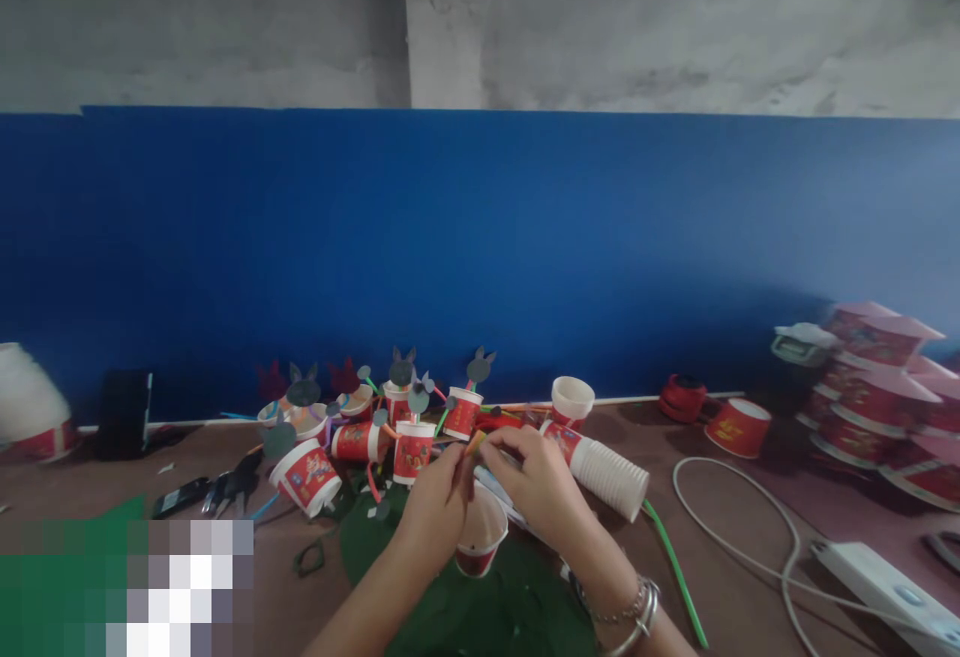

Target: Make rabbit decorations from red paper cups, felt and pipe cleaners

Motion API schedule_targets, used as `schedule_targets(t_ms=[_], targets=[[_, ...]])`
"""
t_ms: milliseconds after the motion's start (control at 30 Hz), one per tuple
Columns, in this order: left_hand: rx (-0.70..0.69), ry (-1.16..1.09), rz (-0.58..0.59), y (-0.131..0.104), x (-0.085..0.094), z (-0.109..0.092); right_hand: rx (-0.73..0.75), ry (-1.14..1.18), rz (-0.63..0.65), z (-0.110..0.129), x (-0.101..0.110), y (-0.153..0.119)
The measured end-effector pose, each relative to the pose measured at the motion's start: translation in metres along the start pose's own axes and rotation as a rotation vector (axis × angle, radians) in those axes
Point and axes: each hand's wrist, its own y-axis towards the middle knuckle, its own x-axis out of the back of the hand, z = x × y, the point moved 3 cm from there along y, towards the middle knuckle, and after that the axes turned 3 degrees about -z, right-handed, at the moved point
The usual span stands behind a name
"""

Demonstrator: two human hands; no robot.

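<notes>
Above a paper cup [482, 537], my left hand [435, 505] and my right hand [534, 482] meet at the fingertips. Both are closed in a pinch around a small orange strip [475, 442], whose exact kind I cannot make out. The cup stands upright with its mouth toward me, and my wrists pass on either side of it. Just beyond my hands are red printed paper cups with figures on them, such as an upright cup [412, 452] and a tilted cup [307, 477]. Grey eared paper heads [481, 367] rise from several of them on coloured stems.
A nested stack of paper cups [607, 477] lies to the right, beside a green stick [675, 572]. Farther right are a white cable [780, 507], a power strip [885, 592] and piled red paper boxes [862, 387]. Scissors [232, 485] lie left; a blue wall panel [480, 237] closes the back.
</notes>
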Motion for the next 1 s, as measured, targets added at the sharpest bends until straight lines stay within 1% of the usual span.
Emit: schedule_targets(t_ms=[233, 500, 800, 1000], targets=[[-0.034, 0.132, -0.004, -0.003, 0.003, -0.003, 0.013, -0.081, -0.04, 0.001, -0.003, 0.0], [-0.073, 0.196, -0.028, -0.004, 0.003, -0.006, -0.005, -0.061, -0.067, 0.0, -0.003, -0.001], [-0.078, 0.107, -0.046, -0.007, 0.005, -0.012, -0.053, -0.025, -0.035, -0.001, 0.0, 0.0], [-0.045, -0.033, 0.003, -0.005, 0.006, -0.011, -0.034, 0.061, 0.019, -0.002, 0.004, 0.0]])
